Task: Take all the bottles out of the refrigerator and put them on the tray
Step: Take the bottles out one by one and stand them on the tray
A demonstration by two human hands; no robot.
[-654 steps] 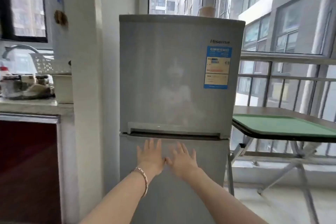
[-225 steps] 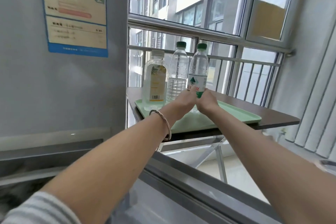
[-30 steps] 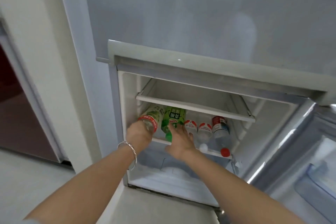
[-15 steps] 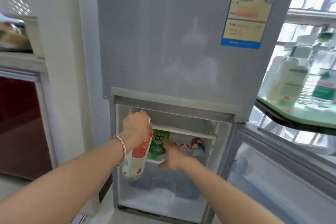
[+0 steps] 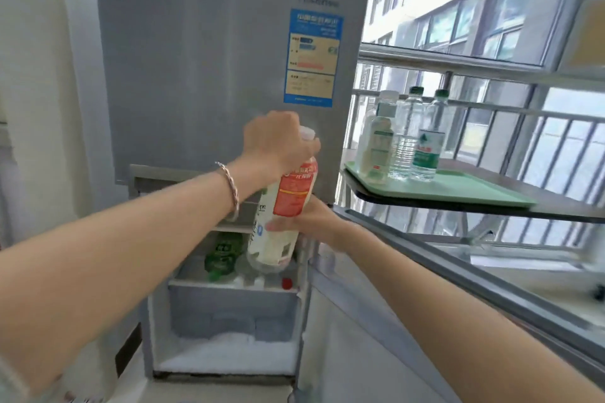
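1. Left hand (image 5: 278, 144) wraps the neck of a white bottle w/ red label (image 5: 288, 203), fingers closed just under the cap.
2. Right hand (image 5: 314, 222) steadies the bottle's lower body, fingers curled on it.
3. Bottle's long axis near upright, base tilted toward the open refrigerator (image 5: 229, 321), where a green bottle (image 5: 222, 255) lies on a shelf.
4. Green tray (image 5: 458, 188), on the desk to the right, holds three upright bottles (image 5: 406, 137); right hand is nearer it.

Blurred fridge sticker (image 5: 310, 57) text; bottle (image 5: 282, 206) neck hidden by left hand (image 5: 278, 147).
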